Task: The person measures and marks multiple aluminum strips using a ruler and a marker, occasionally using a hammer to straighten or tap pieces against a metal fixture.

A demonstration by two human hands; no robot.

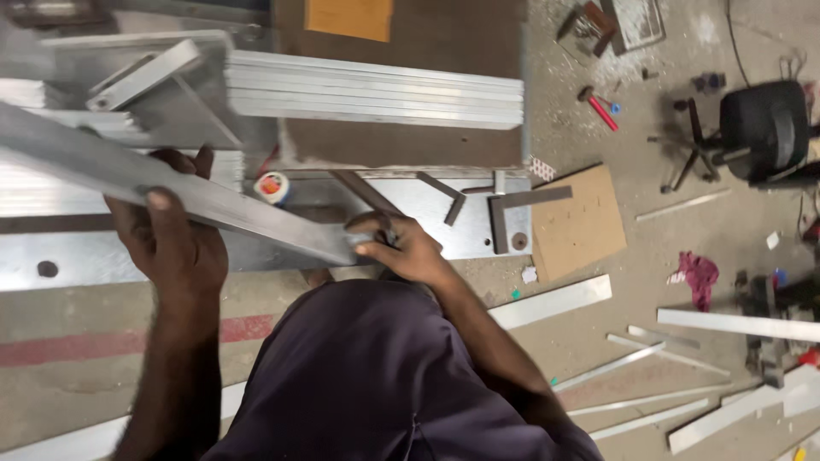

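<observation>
**Long metal bar steadied at both ends over the bench**

Nearest: dark shirt (384,384) filling the bottom of the view, both arms reaching forward from it.

Left hand (171,230) wrapped round the long metal bar (171,192), thumb on top and fingers curled under, closed firmly on it. Held partway along, probably to carry the weight and keep the bar from swinging. Bar slanted, running from the upper left down to its near end by the other hand.

Right hand (397,248) pinched shut at the bar's near end, fingertips together on the tip or on something small pressed against it; cannot tell which. Placed there, most likely, to guide the end to a spot on the bench.

Beneath both hands: flat metal bench plate (85,256), a hole near its left edge. Just beyond the bar, a small roll of tape (273,186) lying on the plate. To the right, a metal square (508,213) and a short angled piece (448,201), close by for checking corners perhaps.

Farther back: stack of metal strips (376,94), laid flat and even.

Out on the floor: a cardboard sheet (576,222), loose offcuts (649,401), a red rag (699,275), a red-handled hammer (598,107).
</observation>
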